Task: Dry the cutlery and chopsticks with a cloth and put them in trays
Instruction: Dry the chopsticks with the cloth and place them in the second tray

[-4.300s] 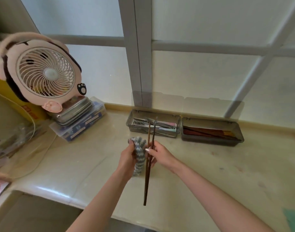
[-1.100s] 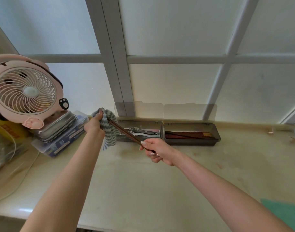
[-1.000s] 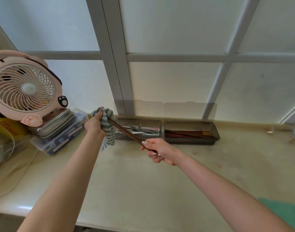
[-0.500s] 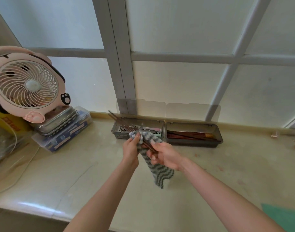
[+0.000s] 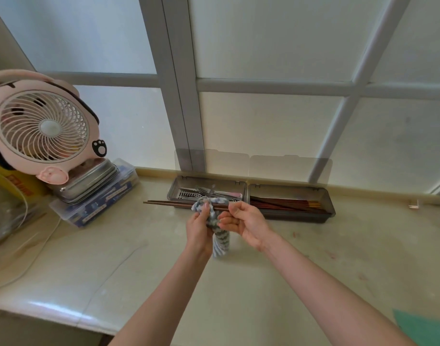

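A pair of dark brown chopsticks [image 5: 167, 203] lies level in the air, tips pointing left, in front of the trays. My left hand [image 5: 198, 227] grips a grey-and-white striped cloth [image 5: 220, 239] wrapped round the sticks near their right end. My right hand [image 5: 243, 224] pinches that right end beside the cloth. Behind the hands stand two grey trays with raised clear lids: the left tray [image 5: 175, 189] holds forks and other cutlery, the right tray [image 5: 328, 213] holds several brown chopsticks.
A pink fan [image 5: 43, 131] sits on a metal tin [image 5: 89, 179] and a clear plastic box [image 5: 125, 182] at the left, with a cable trailing over the beige counter [image 5: 238, 295]. A green cloth corner [image 5: 423, 330] shows at bottom right. A window frame runs behind the trays.
The cloth has slid from the far tips back along the chopsticks to my right hand. The chopsticks have swung from slanted to level, pointing left.
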